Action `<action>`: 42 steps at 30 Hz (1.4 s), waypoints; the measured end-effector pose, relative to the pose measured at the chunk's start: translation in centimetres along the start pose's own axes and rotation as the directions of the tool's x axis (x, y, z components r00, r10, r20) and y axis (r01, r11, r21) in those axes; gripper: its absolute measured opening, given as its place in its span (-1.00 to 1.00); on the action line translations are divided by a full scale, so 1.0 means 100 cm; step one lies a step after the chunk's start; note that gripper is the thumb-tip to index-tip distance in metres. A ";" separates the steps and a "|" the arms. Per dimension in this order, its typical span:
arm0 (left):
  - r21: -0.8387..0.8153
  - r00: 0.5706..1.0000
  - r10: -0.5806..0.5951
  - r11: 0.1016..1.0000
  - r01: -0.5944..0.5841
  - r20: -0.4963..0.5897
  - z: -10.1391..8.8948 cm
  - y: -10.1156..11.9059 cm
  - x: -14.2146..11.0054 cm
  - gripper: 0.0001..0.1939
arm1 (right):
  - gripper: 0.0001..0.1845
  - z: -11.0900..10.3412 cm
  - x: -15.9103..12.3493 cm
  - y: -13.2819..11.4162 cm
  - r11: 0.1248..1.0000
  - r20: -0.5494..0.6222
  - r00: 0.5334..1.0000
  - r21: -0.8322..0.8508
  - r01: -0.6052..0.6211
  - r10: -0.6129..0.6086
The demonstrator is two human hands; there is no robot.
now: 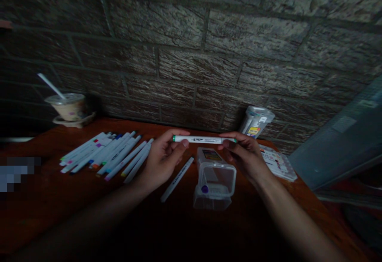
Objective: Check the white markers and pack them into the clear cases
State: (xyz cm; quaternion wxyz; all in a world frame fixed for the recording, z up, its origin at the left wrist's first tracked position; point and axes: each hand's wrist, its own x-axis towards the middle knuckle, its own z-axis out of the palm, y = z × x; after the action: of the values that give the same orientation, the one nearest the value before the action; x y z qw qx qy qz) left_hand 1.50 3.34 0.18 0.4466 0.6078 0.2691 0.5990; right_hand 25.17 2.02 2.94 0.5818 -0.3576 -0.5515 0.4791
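A white marker (pixel 204 139) with green ends is held level above the table. My left hand (pixel 164 154) pinches its left end between thumb and fingers, and my right hand (pixel 243 152) grips the right end the same way. Below it lies a clear plastic case (pixel 216 178) with its lid open and one purple-ended marker (pixel 204 189) inside. A single loose marker (pixel 177 179) rests on the table between my left hand and the case. To the left of my left hand, several white markers (pixel 101 152) with coloured ends lie in a spread pile.
A cup with a straw (pixel 67 104) stands in a holder at the back left. Near the wall, another clear case (pixel 257 120) stands upright. A flat printed package (pixel 277 162) lies on the wooden table (pixel 119 218) at the right. A brick wall (pixel 191 67) rises behind.
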 end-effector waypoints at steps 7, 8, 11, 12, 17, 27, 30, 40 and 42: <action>-0.028 1.000 0.006 1.000 -0.006 -0.011 0.000 -0.003 0.002 -0.79 | -0.80 -0.001 0.000 0.003 1.000 0.009 1.000 -0.006 0.016 -0.016; -0.019 1.000 0.005 1.000 -0.005 -0.012 0.000 -0.002 0.002 -0.79 | -0.80 -0.002 0.000 0.003 1.000 0.005 1.000 -0.012 0.018 -0.018; 0.007 1.000 0.005 1.000 -0.004 -0.015 0.001 -0.001 0.002 -0.79 | -0.79 -0.002 0.001 0.005 0.999 -0.005 1.000 -0.023 0.027 -0.027; 0.017 1.000 0.006 1.000 -0.005 -0.017 0.001 0.000 0.002 -0.80 | -0.79 -0.002 0.001 0.005 0.999 -0.004 0.999 -0.023 0.032 -0.032; 0.033 1.000 0.007 0.999 -0.006 -0.030 0.002 0.002 0.002 -0.82 | -0.81 -0.001 0.001 0.006 0.999 0.012 0.999 -0.027 0.044 -0.044; -0.035 1.000 0.004 0.999 -0.005 -0.019 0.001 0.002 0.002 -0.82 | -0.83 0.004 -0.002 0.000 1.000 -0.001 1.000 0.006 0.016 -0.016; -0.058 1.000 0.009 0.998 -0.011 -0.026 0.002 0.003 0.004 -0.82 | -0.82 0.003 -0.003 -0.001 1.000 0.016 1.000 0.012 0.013 -0.013; -0.059 0.998 0.038 0.997 -0.041 -0.040 0.002 0.005 0.004 -0.81 | -0.77 -0.002 -0.001 0.003 0.999 0.045 0.998 -0.021 0.041 -0.040; -0.074 0.999 0.035 0.997 -0.038 -0.038 0.002 0.005 0.004 -0.82 | -0.77 -0.002 -0.001 0.003 0.998 0.049 0.998 -0.023 0.050 -0.049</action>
State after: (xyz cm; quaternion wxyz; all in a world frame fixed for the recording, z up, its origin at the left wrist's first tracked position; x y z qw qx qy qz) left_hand 1.64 3.47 0.81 0.4529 0.5843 0.2437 0.6277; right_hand 25.30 2.00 2.59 0.5757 -0.3393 -0.5799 0.4660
